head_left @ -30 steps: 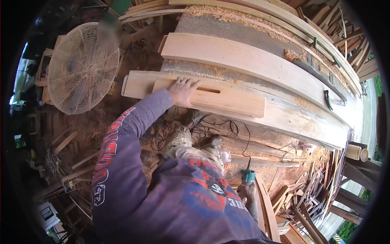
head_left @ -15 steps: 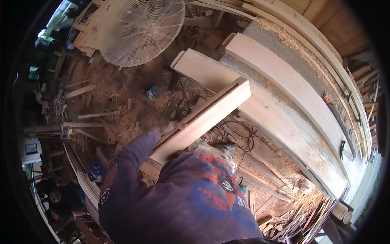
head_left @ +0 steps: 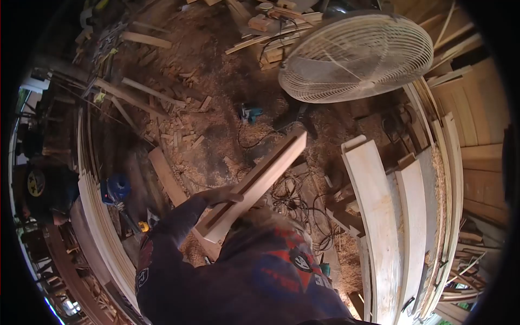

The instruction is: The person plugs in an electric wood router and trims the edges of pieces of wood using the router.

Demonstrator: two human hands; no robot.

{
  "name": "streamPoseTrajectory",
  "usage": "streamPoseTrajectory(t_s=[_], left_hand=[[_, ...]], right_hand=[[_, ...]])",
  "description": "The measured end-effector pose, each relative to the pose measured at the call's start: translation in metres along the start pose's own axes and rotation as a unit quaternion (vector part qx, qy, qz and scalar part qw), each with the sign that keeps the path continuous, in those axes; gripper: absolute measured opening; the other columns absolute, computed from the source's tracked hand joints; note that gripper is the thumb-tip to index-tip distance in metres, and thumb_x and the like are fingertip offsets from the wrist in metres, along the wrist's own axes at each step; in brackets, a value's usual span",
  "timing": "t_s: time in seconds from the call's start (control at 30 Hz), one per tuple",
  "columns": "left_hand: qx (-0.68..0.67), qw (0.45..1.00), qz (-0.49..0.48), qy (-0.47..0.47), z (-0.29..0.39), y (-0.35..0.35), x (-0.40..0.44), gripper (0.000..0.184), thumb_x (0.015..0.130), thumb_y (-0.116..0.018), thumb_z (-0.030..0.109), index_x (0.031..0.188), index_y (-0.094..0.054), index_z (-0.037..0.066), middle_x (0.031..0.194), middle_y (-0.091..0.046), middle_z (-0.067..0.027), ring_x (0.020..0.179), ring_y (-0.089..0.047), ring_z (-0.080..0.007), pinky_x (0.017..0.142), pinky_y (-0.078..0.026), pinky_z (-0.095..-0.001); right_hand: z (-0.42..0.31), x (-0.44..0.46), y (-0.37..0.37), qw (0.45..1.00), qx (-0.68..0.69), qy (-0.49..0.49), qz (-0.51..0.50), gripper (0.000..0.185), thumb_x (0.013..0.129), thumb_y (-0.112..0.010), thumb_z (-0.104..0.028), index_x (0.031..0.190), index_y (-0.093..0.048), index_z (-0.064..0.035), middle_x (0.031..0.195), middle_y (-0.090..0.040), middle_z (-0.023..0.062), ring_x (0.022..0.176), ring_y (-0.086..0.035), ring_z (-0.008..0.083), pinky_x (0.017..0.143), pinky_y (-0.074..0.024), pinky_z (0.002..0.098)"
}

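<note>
A pale wooden beam (head_left: 272, 177) with a dark groove along one side slants up and to the right in front of my body. My left hand (head_left: 223, 196) is wrapped over its near part, fingers closed on the groove side. I cannot see my right hand; my torso and the beam cover the area where it could be. Beyond the beam's far end, a teal power tool (head_left: 251, 114) lies on the floor among shavings.
A large round fan (head_left: 357, 59) stands at upper right. Long planks (head_left: 374, 200) lie on the bench at right. More boards (head_left: 103, 233) stand at left, beside a blue tool (head_left: 116, 188). Cables (head_left: 292, 195) and wood scraps litter the floor. A person (head_left: 49, 184) is at far left.
My view has turned to the right, so the fan and planks have shifted across the frame. The beam has swung away from over the bench planks and now lies above the floor, still in my left hand.
</note>
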State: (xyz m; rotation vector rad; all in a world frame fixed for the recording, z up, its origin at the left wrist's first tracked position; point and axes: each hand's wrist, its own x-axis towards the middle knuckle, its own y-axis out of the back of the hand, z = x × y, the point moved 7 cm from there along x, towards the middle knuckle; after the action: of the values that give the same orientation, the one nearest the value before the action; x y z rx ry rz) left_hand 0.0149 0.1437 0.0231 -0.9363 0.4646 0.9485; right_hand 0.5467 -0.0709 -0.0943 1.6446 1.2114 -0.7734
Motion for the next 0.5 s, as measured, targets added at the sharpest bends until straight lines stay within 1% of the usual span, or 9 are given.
streamPoseTrajectory(t_s=[0.07, 0.1, 0.13, 0.2, 0.23, 0.27, 0.33, 0.37, 0.5], left_hand=[[0.089, 0.992, 0.092, -0.01, 0.009, 0.031, -0.005, 0.084, 0.087, -0.078, 0.042, 0.152, -0.045, 0.0, 0.131, -0.063, -0.0138, 0.116, -0.064, -0.0217, 0.099, -0.051, -0.0334], [0.116, 0.985, 0.12, -0.036, 0.004, 0.054, 0.001, 0.08, 0.087, -0.077, 0.042, 0.149, -0.048, 0.0, 0.125, -0.065, -0.0122, 0.115, -0.063, -0.021, 0.093, -0.053, -0.0317], [0.105, 0.985, 0.127, -0.045, -0.008, 0.078, 0.01, 0.08, 0.087, -0.077, 0.042, 0.149, -0.048, 0.0, 0.125, -0.065, -0.0122, 0.115, -0.063, -0.021, 0.093, -0.053, -0.0317], [-0.041, 0.99, 0.132, 0.004, -0.041, 0.119, 0.017, 0.079, 0.087, -0.079, 0.042, 0.148, -0.05, 0.002, 0.119, -0.066, -0.0104, 0.108, -0.065, -0.0215, 0.087, -0.057, -0.0353], [-0.096, 0.981, 0.169, -0.009, -0.033, 0.122, 0.005, 0.068, 0.088, -0.08, 0.04, 0.142, -0.054, 0.005, 0.111, -0.067, -0.0092, 0.097, -0.068, -0.0235, 0.083, -0.06, -0.0407], [-0.105, 0.98, 0.171, -0.008, -0.035, 0.13, 0.003, 0.068, 0.088, -0.08, 0.04, 0.142, -0.054, 0.005, 0.111, -0.067, -0.0092, 0.097, -0.068, -0.0235, 0.083, -0.06, -0.0407], [-0.287, 0.945, 0.154, 0.02, -0.05, 0.139, -0.002, 0.056, 0.091, -0.079, 0.038, 0.132, -0.058, 0.007, 0.107, -0.067, -0.0095, 0.092, -0.069, -0.0246, 0.085, -0.061, -0.0449], [-0.31, 0.935, 0.172, 0.013, -0.051, 0.142, -0.003, 0.046, 0.093, -0.077, 0.035, 0.123, -0.059, 0.005, 0.106, -0.067, -0.011, 0.094, -0.069, -0.0258, 0.084, -0.061, -0.0455], [-0.286, 0.936, 0.195, 0.064, -0.092, 0.164, 0.013, 0.05, 0.089, -0.081, 0.036, 0.123, -0.061, 0.006, 0.107, -0.067, -0.0119, 0.098, -0.068, -0.0261, 0.086, -0.058, -0.0486]], right_hand=[[-0.045, 0.003, -0.02, 0.999, -0.034, 0.015, -0.01, 0.037, 0.075, -0.072, -0.012, 0.109, -0.062, -0.0025, 0.091, -0.069, 0.0157, 0.072, -0.07, 0.0266, 0.062, -0.0581, 0.0434], [-0.068, 0.006, -0.028, 0.998, -0.051, 0.025, -0.014, 0.037, 0.075, -0.072, -0.012, 0.109, -0.062, -0.0026, 0.092, -0.07, 0.0157, 0.073, -0.07, 0.0267, 0.062, -0.0581, 0.0434], [-0.089, 0.008, -0.034, 0.997, -0.067, 0.036, -0.021, 0.037, 0.075, -0.073, -0.013, 0.11, -0.062, -0.0026, 0.092, -0.07, 0.0157, 0.073, -0.07, 0.0267, 0.062, -0.0581, 0.0435], [-0.126, 0.012, -0.05, 0.993, -0.095, 0.054, -0.032, 0.038, 0.075, -0.073, -0.014, 0.11, -0.062, -0.0027, 0.092, -0.07, 0.0157, 0.074, -0.07, 0.0269, 0.063, -0.0581, 0.0436], [-0.14, 0.014, -0.057, 0.992, -0.106, 0.061, -0.038, 0.039, 0.075, -0.073, -0.014, 0.111, -0.062, -0.0028, 0.092, -0.07, 0.0157, 0.074, -0.07, 0.0269, 0.063, -0.0581, 0.0436], [-0.152, 0.017, -0.066, 0.99, -0.118, 0.065, -0.042, 0.039, 0.075, -0.073, -0.015, 0.111, -0.062, -0.0029, 0.093, -0.07, 0.0158, 0.075, -0.07, 0.027, 0.064, -0.0581, 0.0437], [-0.176, 0.023, -0.08, 0.986, -0.138, 0.073, -0.051, 0.04, 0.075, -0.073, -0.016, 0.111, -0.062, -0.003, 0.093, -0.07, 0.0158, 0.075, -0.07, 0.0271, 0.064, -0.0581, 0.0438], [-0.187, 0.025, -0.087, 0.985, -0.147, 0.076, -0.057, 0.04, 0.075, -0.073, -0.016, 0.112, -0.062, -0.003, 0.093, -0.07, 0.0158, 0.076, -0.07, 0.0272, 0.064, -0.0581, 0.0438], [-0.23, 0.051, -0.128, 0.973, -0.196, 0.076, -0.099, 0.042, 0.076, -0.074, -0.018, 0.113, -0.062, -0.0032, 0.094, -0.07, 0.0158, 0.077, -0.07, 0.0274, 0.066, -0.0581, 0.044]])
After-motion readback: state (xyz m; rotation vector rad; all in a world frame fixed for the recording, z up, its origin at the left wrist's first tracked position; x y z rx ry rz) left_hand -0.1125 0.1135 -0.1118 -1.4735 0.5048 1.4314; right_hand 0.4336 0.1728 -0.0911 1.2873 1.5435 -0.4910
